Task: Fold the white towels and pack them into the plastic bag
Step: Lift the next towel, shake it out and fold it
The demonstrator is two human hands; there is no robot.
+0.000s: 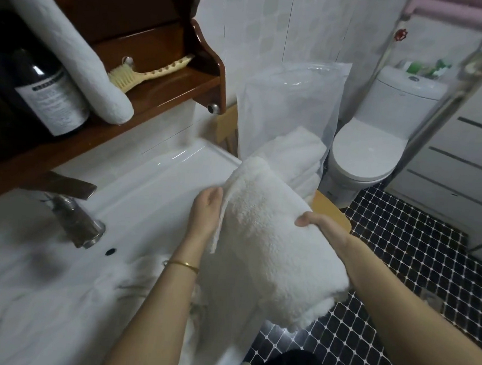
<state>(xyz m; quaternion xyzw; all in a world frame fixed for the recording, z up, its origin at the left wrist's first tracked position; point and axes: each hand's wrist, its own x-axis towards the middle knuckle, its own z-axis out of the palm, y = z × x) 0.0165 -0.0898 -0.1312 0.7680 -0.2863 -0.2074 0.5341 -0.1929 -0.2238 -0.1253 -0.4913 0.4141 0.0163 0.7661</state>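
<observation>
I hold the folded towel (273,240) between my left hand (207,208) and right hand (316,222), over the right edge of the worktop (154,188). Behind it, the plastic bag (284,106) stands on a stool (331,213) with stacked towels (295,154) in it. The toilet (368,150) lies to its right. On my left, loose towels (57,312) lie on the worktop before the tap (74,217). Above, a shelf (166,93) carries a bottle (50,97), a rolled towel (81,59) and a brush (147,75).

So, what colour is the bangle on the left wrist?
Gold, a thin bangle; the head view shows it.

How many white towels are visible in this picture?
4 at least: a held towel, a rolled towel on the shelf, a folded stack at the plastic bag, a crumpled towel on the basin. The stack may hide more.
</observation>
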